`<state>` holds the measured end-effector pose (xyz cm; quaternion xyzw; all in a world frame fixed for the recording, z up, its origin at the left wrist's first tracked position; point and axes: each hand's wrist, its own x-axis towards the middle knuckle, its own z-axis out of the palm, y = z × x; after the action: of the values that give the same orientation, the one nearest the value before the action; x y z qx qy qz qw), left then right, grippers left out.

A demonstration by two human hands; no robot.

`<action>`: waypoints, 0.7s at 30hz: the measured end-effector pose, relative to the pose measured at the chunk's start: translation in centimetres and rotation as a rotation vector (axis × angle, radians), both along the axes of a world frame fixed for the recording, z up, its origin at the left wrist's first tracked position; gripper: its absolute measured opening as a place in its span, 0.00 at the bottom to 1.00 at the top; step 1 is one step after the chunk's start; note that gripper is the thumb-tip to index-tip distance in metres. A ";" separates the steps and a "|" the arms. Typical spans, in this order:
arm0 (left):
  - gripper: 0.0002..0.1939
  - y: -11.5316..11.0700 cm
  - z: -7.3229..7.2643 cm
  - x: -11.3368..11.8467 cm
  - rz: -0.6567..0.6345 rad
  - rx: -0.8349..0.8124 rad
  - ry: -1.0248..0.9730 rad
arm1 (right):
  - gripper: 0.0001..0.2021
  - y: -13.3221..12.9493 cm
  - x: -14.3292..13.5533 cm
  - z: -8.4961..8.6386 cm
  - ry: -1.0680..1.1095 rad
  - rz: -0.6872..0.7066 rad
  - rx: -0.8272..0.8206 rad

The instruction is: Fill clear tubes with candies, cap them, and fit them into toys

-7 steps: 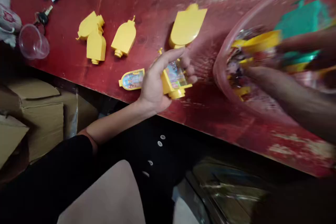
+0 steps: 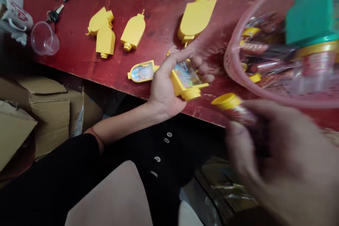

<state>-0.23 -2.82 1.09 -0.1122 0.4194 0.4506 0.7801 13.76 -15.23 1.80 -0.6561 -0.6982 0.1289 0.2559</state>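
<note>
My left hand (image 2: pixel 164 90) is wrapped round a yellow plastic toy case (image 2: pixel 191 93) with a clear window and a printed picture behind it. My fingers hide part of its far side. Blurred by motion, my right hand (image 2: pixel 293 159) grips a small tube with a yellow cap (image 2: pixel 228 101), in front of the basket; its lower end is hidden in the palm. A smaller yellow case (image 2: pixel 142 72) with a picture lies beside my left wrist. Beyond my left hand rests a larger yellow case (image 2: pixel 197 17), face down.
A pink plastic basket (image 2: pixel 233 51) at right holds several wrapped tubes and a green case (image 2: pixel 309 14). More yellow cases (image 2: pixel 134 31) lie on the red table (image 2: pixel 161 14). A clear cup (image 2: pixel 43 39), keys (image 2: pixel 54 16) and a mug (image 2: pixel 19 16) are at left. Cardboard boxes (image 2: pixel 51 123) stand below.
My right hand has come out of the basket toward me, carrying the yellow-capped tube. My left hand keeps its hold on the toy case. The whole view has shifted slightly.
</note>
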 end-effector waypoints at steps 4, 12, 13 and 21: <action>0.14 -2.7 1.4 -0.1 -0.066 0.172 0.075 | 0.15 -1.6 -3.5 -1.3 -0.081 0.063 0.182; 0.08 -7.8 3.1 -0.9 -0.039 0.282 0.266 | 0.15 -4.8 -5.5 -0.2 -0.198 0.047 0.259; 0.09 -8.3 3.4 -1.1 -0.050 0.251 0.303 | 0.15 -5.2 -5.7 0.1 -0.177 0.056 0.245; 0.16 -10.8 5.2 -2.6 0.041 0.418 0.390 | 0.11 -7.0 -6.9 1.3 0.508 0.004 0.006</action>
<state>-2.83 -13.66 6.29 0.1314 0.4574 0.5559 0.6815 6.87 -22.25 3.12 -0.6007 -0.6131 0.2878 0.4248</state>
